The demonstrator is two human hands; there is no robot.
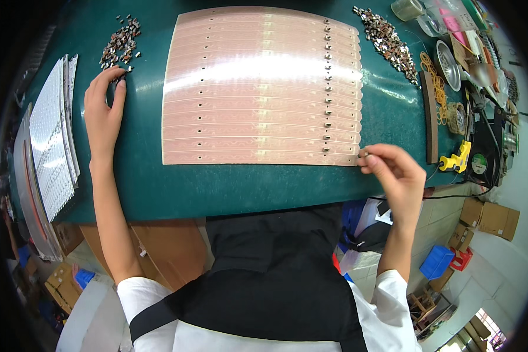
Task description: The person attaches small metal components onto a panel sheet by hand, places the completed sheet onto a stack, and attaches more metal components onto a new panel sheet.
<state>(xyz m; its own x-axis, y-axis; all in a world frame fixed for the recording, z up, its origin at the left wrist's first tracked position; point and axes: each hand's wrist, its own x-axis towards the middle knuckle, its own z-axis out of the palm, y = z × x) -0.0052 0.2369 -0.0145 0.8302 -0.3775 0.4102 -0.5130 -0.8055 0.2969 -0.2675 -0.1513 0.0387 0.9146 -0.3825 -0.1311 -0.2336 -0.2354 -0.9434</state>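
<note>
Curls left hand [104,105], slightly open, beside the far-left parts pile [121,44]; cannot tell whether holding any. Pinches a metal piece [367,154] in right hand [401,176], thumb-tip to forefinger, by the near right corner of the sheet [264,126]. Lies flat on the green table [264,189], glossy pink, divided into strips [246,145] with long axes left to right.

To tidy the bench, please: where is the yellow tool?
In the head view, the yellow tool lies at right, beside the lower end of the brown bar, beyond the right hand.
</note>
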